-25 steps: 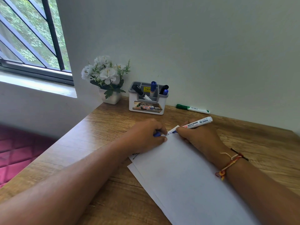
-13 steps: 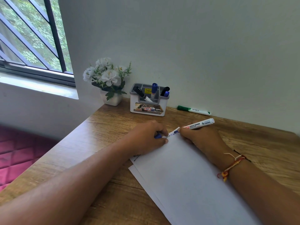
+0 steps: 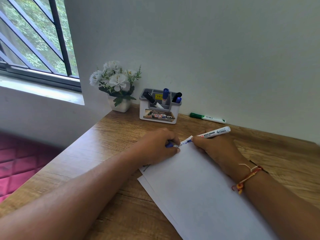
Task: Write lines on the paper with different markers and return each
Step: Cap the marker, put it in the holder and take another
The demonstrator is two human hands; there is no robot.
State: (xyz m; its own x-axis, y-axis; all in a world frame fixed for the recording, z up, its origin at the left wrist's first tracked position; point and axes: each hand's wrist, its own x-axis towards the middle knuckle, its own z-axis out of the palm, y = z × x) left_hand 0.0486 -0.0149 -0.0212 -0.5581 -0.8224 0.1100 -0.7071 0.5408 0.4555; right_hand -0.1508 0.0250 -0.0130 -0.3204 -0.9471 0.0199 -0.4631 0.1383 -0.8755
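A barred window [image 3: 34, 40] shows green leaves at far left, with a red quilted cushion [image 3: 20, 161] below it. The wooden desk [image 3: 112, 135] runs up to a pale wall [image 3: 207, 49]. The left hand [image 3: 155, 146] curls round a blue cap [image 3: 169, 145] and rests on the paper [image 3: 199, 187]. Beyond it stand a pot of white flowers [image 3: 117, 87] and a marker holder [image 3: 159, 115] (several markers lean in it). Just right of that hand, the right hand [image 3: 214, 148] grips a white marker [image 3: 213, 133], its tip on the paper's far corner beside a blue scribble. Beyond that grip, a green marker [image 3: 207, 117] lies by the wall.
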